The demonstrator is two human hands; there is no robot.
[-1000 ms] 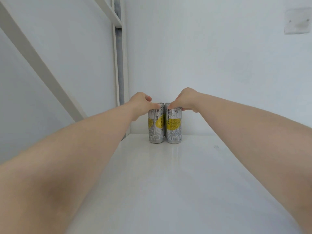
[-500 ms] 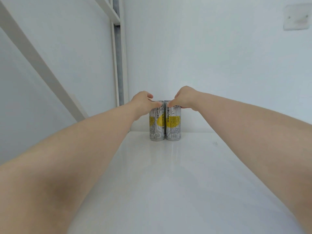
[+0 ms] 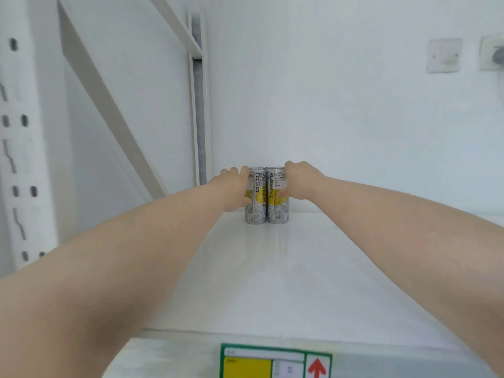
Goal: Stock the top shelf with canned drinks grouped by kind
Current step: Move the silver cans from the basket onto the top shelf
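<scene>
Two slim silver cans with yellow labels stand upright and touching at the back of the white top shelf [image 3: 272, 282], against the wall. My left hand [image 3: 234, 188] wraps the left side of the left can [image 3: 256, 203]. My right hand [image 3: 298, 182] wraps the right side of the right can [image 3: 275, 211], thumb on its front. Both cans rest on the shelf.
A white perforated upright [image 3: 24, 159] and a diagonal brace [image 3: 109, 105] stand at the left. A rear post [image 3: 200, 118] is in the back corner. Wall plates [image 3: 444, 54] hang at upper right. A green and yellow price label [image 3: 272, 362] sits on the shelf's front edge.
Both hands have dropped from the can tops to grip the cans' sides. The view has pulled back and tilted down, showing the shelf's front edge and label.
</scene>
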